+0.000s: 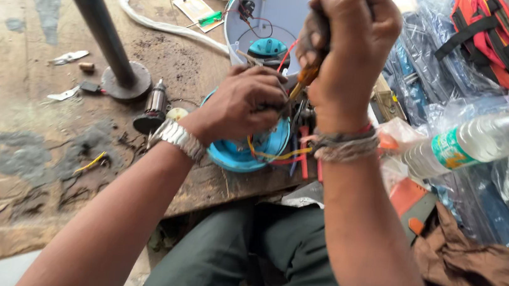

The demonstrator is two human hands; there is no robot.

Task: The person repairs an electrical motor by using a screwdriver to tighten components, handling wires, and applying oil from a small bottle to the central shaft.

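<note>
On the worn counter [26, 157], the left hand [243, 104] grips the blue appliance base [241, 154] while the right hand [347, 39] holds an orange screwdriver [305, 76] that might slip and nick wires [272, 155].

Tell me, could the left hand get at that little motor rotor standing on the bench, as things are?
Probably yes. The rotor stands in the open just beside the left hand, with only bare bench between. But that hand is pressing on the blue housing, so it would have to let go first.
</note>
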